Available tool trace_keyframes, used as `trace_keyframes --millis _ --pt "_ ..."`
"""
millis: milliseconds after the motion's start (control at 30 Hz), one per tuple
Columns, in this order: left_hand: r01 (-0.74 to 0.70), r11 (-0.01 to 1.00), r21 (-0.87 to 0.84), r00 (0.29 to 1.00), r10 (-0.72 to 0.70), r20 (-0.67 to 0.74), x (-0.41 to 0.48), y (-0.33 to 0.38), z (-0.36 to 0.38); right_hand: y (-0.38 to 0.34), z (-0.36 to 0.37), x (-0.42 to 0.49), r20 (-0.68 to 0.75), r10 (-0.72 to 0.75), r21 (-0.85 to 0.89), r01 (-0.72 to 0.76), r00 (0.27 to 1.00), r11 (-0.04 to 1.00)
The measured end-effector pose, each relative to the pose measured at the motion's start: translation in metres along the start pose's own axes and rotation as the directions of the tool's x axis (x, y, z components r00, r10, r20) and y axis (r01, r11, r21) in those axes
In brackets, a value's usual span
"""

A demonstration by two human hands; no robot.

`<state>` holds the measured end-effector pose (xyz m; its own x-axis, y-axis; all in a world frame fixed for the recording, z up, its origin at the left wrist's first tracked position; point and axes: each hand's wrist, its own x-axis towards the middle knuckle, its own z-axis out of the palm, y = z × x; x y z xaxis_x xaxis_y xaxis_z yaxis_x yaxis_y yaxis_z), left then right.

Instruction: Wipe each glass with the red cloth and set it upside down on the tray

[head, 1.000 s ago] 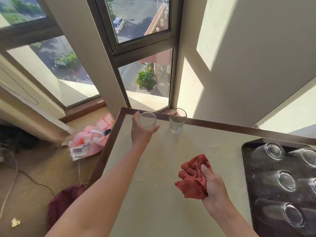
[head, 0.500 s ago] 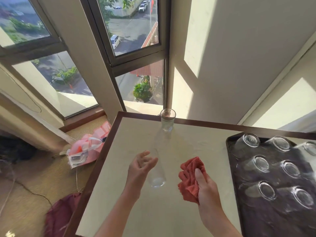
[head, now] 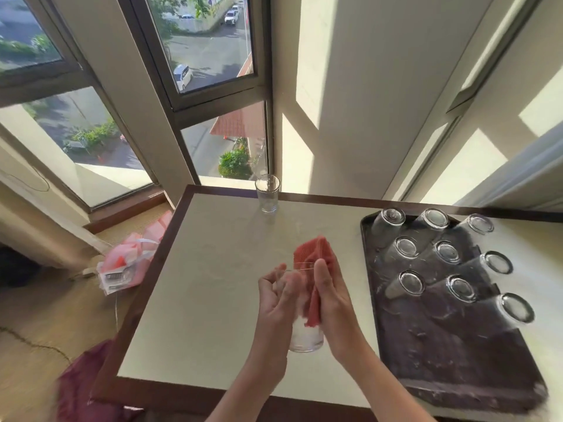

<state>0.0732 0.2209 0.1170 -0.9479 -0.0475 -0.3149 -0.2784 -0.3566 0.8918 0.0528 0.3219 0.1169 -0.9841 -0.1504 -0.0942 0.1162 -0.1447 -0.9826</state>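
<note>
Off the table's left edge, on the carpeted floor, lies a pink plastic bag (head: 129, 264), and a dark red fabric heap (head: 82, 388) sits nearer to me; neither belongs to the job. Moving right onto the pale table (head: 198, 300), one clear glass (head: 267, 193) stands upright and alone at the far edge, near the window. It looks untouched, so I judge it is the last one waiting to be wiped.

Nearer to me, at the middle of the table, my left hand (head: 278, 300) is wrapped around the side of the glass I am working on (head: 305, 336), with the fingers curled around its wall. That glass is lifted above the tabletop, its thick base pointing down toward me and its mouth facing away. Just beside it, my right hand (head: 330, 300) grips the red cloth (head: 315, 257) and presses it against the glass; the cloth bunches up over the rim and hangs down its side. I cannot tell how much of the cloth is inside the glass.

Farther right, a dark tray (head: 457, 367) lies flat on the table. Nine glasses (head: 445, 252) already stand upside down on it in three rows, filling its far half, while its near half is bare.

By my reckoning the job is mostly done: nine finished, one being wiped, one left.
</note>
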Motion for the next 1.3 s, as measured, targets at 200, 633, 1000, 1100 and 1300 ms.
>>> trace_keyframes --millis 200,633,1000,1100,1300 --pt "-0.062 0.992 0.108 0.998 0.063 -0.007 -0.001 0.007 0.010 0.005 0.020 -0.048 -0.096 -0.273 -0.278 0.238 0.957 0.931" --pt "-0.099 0.985 0.142 0.995 0.100 -0.002 -0.014 0.004 0.020 0.000 0.010 -0.063 -0.231 -0.126 -0.079 0.110 0.965 0.991" --pt "-0.079 0.974 0.214 0.997 0.079 0.008 -0.017 -0.001 0.020 -0.008 0.006 -0.060 -0.242 -0.053 0.031 0.062 0.969 0.998" --pt "-0.101 0.985 0.141 0.994 0.107 -0.037 -0.014 -0.001 0.016 0.008 0.011 -0.072 -0.196 -0.189 -0.183 0.153 0.962 0.971" --pt "-0.119 0.975 0.189 0.993 0.115 0.033 -0.022 -0.008 0.025 -0.014 -0.006 -0.048 -0.168 0.060 0.160 -0.033 0.984 0.987"
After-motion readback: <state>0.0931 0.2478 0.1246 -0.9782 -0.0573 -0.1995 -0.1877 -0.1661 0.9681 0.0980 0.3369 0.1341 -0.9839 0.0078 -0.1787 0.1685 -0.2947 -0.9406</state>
